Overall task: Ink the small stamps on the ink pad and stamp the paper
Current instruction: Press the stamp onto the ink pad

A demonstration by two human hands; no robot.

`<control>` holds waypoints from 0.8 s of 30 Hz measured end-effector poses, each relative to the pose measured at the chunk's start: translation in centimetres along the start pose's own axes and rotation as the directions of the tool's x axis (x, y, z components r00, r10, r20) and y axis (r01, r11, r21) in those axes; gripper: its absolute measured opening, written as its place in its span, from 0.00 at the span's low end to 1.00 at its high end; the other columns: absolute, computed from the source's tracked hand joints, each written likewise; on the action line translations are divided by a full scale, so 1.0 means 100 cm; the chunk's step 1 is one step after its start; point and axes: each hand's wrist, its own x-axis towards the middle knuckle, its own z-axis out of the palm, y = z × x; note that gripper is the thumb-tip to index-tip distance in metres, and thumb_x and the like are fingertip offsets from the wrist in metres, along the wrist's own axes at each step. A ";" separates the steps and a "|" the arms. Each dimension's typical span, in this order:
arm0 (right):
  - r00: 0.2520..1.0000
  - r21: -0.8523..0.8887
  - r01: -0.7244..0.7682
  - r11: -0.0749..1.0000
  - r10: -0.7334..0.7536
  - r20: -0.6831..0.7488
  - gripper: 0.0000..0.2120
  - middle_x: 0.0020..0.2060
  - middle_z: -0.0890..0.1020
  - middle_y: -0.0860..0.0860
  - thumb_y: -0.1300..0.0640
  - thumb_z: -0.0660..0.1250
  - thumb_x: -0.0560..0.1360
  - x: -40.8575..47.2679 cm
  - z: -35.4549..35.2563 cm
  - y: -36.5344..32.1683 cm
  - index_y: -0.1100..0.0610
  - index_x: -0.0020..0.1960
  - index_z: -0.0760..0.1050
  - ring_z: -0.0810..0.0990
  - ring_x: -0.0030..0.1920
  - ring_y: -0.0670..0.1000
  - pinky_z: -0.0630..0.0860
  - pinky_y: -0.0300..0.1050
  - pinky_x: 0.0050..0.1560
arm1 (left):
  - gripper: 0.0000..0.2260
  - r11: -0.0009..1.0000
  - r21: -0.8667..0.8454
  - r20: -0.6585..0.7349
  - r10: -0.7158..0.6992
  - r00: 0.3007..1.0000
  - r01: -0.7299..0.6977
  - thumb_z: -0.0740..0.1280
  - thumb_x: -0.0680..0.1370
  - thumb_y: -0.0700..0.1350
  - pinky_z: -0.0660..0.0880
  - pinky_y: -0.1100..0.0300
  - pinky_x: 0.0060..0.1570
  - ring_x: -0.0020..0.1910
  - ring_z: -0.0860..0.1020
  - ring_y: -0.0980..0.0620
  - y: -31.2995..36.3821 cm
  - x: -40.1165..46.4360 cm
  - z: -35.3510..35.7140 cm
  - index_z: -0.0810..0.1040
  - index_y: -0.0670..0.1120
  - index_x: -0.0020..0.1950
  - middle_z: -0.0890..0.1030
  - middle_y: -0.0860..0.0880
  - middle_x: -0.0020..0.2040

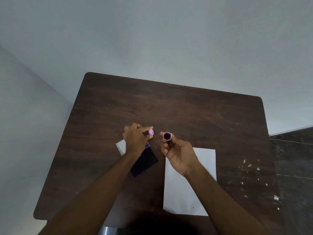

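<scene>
Paper (199,192): lying flat on the bench (186,112) at the near edge, under the right forearm, ready for stamping. Right hand (177,155): palm up, grip closing around a stamp (167,136), dark face toward the camera. Ink pad (145,161): lying open, just left. Left hand (135,141): hovering above it, pinching a lilac cap (150,132), seemingly pulled off the stamp.

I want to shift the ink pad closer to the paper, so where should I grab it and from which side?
Grip the ink pad across its two long edges near the end closest to you, coming from above. It lies flat and slanted on the table, and the left hand hovers over its far end, so the near end looks freest. The inked top is best left untouched.
</scene>
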 end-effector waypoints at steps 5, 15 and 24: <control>1.000 0.002 0.001 1.000 -0.001 0.008 0.13 0.53 0.80 0.62 0.61 0.65 0.75 0.004 0.001 -0.002 0.65 0.57 0.78 0.78 0.39 0.52 0.79 0.45 0.46 | 0.15 0.990 0.138 0.051 0.007 0.999 -0.013 0.76 0.68 0.52 0.59 0.60 0.49 0.54 0.67 0.51 -0.009 0.004 0.009 0.80 0.50 0.51 0.74 0.51 0.53; 1.000 0.010 0.001 1.000 -0.001 0.008 0.15 0.50 0.81 0.61 0.61 0.65 0.74 0.006 0.003 -0.002 0.66 0.59 0.76 0.78 0.39 0.52 0.79 0.46 0.47 | 0.15 0.988 0.044 0.126 0.144 0.982 -0.150 0.70 0.74 0.51 0.67 0.56 0.55 0.54 0.72 0.53 0.006 -0.003 -0.002 0.78 0.58 0.60 0.77 0.54 0.54; 1.000 -0.038 0.011 0.999 -0.010 0.014 0.15 0.44 0.83 0.60 0.60 0.68 0.70 0.003 0.009 0.003 0.65 0.55 0.80 0.79 0.41 0.53 0.80 0.48 0.45 | 0.19 0.902 -0.378 0.112 0.268 0.957 -0.209 0.72 0.72 0.39 0.76 0.63 0.49 0.53 0.78 0.56 0.032 -0.062 -0.054 0.78 0.53 0.61 0.77 0.57 0.56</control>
